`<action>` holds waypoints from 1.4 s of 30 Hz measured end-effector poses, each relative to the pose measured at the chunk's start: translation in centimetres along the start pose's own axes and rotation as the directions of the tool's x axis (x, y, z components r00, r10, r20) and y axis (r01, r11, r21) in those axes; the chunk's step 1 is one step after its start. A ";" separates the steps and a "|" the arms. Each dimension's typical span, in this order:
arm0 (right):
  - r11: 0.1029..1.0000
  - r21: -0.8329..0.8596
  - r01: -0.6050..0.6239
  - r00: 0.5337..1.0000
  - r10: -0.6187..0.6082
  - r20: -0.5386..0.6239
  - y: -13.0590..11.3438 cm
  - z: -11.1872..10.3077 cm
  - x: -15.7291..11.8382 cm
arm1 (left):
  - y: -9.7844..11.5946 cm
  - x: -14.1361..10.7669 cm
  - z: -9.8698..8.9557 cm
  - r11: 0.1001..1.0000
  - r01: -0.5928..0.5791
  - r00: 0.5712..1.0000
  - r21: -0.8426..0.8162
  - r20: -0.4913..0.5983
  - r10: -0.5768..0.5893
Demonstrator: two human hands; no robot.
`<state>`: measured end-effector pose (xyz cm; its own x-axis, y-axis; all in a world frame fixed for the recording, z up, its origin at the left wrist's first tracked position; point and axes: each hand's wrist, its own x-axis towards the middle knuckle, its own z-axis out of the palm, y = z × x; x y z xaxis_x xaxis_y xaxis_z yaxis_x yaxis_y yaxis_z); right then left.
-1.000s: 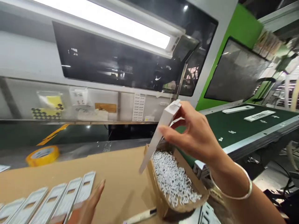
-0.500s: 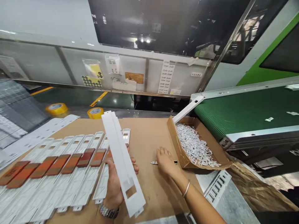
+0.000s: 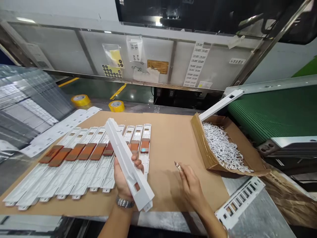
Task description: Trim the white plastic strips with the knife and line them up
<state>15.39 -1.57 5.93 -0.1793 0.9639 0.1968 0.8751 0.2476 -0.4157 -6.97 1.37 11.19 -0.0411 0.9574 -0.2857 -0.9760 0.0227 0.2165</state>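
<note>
A long white plastic strip (image 3: 127, 162) with a rectangular cut-out near its lower end lies tilted in my left hand (image 3: 123, 180), fingers wrapped round its edges. My right hand (image 3: 192, 185) is closed on a slim craft knife (image 3: 177, 166); only its pointed front end shows, aimed up and left, apart from the strip. The rest of the knife is hidden in the fingers. To the left, a row of similar white strips (image 3: 81, 172) lies on the brown cardboard sheet (image 3: 165, 138), with reddish-brown blocks (image 3: 79, 151) across their middles.
On the right stands a cardboard box (image 3: 201, 145) of small white plastic pieces (image 3: 225, 148), a white strip (image 3: 220, 105) leaning in its corner. A slotted white part (image 3: 240, 201) lies in front. Behind are two yellow tape rolls (image 3: 116, 105); a green conveyor (image 3: 279, 115) runs at right.
My right hand has picked the craft knife up off the cardboard and come nearer to me. The white strip in my left hand has turned to show its side edge. The view has shifted.
</note>
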 end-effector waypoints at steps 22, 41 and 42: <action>0.858 0.509 -0.061 0.976 -0.055 0.211 -9.3 -1.0 -5.9 | 0.5 -0.3 -2.2 0.976 0.040 0.953 -0.215 0.302 0.027; 0.873 0.487 -0.018 0.978 -0.087 0.190 -9.9 -1.0 -5.8 | 0.3 -0.7 -2.2 0.977 0.036 0.949 -0.209 0.313 0.032; 0.874 0.486 -0.023 0.976 -0.086 0.202 -9.8 -1.0 -5.8 | 0.3 -0.7 -2.2 0.978 0.039 0.950 -0.206 0.312 0.028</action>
<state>8.25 -9.69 9.74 -0.3411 0.9388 0.0490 0.5505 0.2417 -0.7991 -7.69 0.12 9.44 0.0004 0.9997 0.0261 -1.0000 0.0002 0.0080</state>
